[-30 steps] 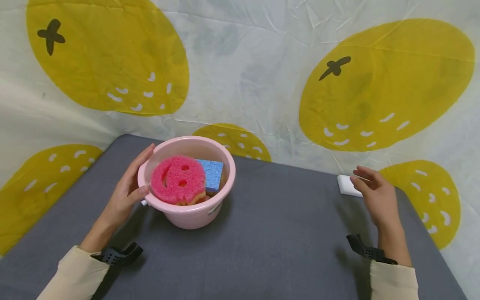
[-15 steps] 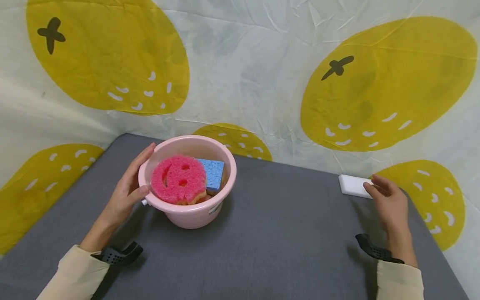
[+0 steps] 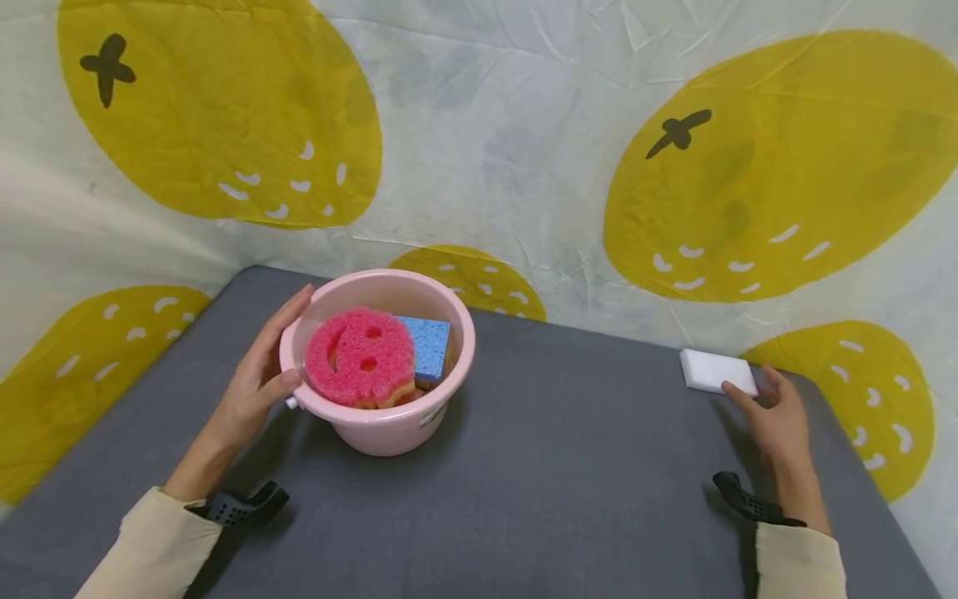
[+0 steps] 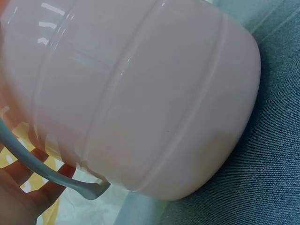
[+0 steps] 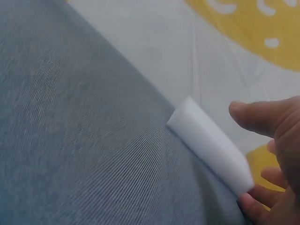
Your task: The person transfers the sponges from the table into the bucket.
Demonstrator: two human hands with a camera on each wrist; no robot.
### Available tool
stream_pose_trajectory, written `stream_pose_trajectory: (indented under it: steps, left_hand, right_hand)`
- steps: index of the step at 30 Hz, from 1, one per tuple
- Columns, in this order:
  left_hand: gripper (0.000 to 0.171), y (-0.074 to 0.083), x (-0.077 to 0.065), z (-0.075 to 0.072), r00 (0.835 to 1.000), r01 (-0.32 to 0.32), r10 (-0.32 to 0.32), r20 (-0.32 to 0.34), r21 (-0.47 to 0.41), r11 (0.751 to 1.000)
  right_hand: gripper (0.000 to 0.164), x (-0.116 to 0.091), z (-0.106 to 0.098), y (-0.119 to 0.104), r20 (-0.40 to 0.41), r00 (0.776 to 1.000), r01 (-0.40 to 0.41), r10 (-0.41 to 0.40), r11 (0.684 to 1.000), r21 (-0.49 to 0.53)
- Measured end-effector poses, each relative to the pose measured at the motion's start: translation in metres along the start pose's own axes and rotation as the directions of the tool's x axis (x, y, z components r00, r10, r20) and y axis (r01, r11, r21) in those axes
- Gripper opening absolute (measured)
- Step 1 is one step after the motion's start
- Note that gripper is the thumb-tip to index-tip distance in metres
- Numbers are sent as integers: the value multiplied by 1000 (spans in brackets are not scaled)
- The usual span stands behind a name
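My left hand [image 3: 250, 391] grips the side of a pink plastic bucket [image 3: 385, 431], its thumb at the rim and its fingers along the outer wall. Inside the bucket lie a round pink smiley-face sponge [image 3: 358, 359] and a blue sponge [image 3: 428, 348]. In the left wrist view the bucket's smooth wall and grey handle [image 4: 51, 172] fill much of the picture. On the far right a white sponge block [image 3: 717, 371] lies flat near the table's back edge. My right hand [image 3: 778, 423] spreads around its right end, fingertips right at the block [image 5: 211, 145], thumb raised off it.
A grey cloth covers the table [image 3: 554, 466]. Behind it hangs a pale curtain [image 3: 516, 158] printed with big yellow fruit, close to the table's back edge. Dark bands [image 3: 247, 506] sit on both wrists.
My right hand has moved right and lowered to the right end of the white sponge, uncovering more of it. The left hand and bucket stay in place.
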State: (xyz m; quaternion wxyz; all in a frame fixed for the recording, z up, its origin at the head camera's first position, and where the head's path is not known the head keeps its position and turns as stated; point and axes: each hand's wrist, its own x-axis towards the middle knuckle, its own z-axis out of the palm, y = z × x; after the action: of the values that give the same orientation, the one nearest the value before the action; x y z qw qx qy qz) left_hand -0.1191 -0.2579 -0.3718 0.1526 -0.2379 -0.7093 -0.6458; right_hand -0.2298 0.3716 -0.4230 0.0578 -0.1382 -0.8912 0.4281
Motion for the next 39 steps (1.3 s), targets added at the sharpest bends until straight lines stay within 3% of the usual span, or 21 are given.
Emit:
stream_pose_trajectory:
  steps: [4, 9, 19, 28, 34, 39]
  left_hand:
    - [78, 2, 1, 1, 999, -31, 31, 9, -17, 999]
    - [79, 2, 2, 1, 1000, -18, 18, 8, -11, 1000]
    - [81, 0, 1, -1, 1000, 26, -26, -8, 19, 999]
    - [79, 0, 0, 0, 1000, 0, 0, -6, -5, 1000]
    - [79, -1, 0, 1, 1000, -28, 28, 0, -16, 999]
    - [80, -3, 0, 0, 999, -40, 40, 1, -20, 999]
  right_hand:
    - [92, -1, 3, 3, 7, 1000, -4, 4, 1000, -1]
    - [95, -2, 3, 5, 48, 999, 7, -6, 999, -36]
    - [101, 1, 4, 14, 153, 981, 139, -119, 982, -129]
    - [97, 5, 8, 9, 122, 987, 131, -109, 972, -196]
    - [88, 6, 13, 8, 96, 984, 172, -153, 955, -242]
    - [89, 7, 11, 9, 112, 982, 172, -150, 961, -217]
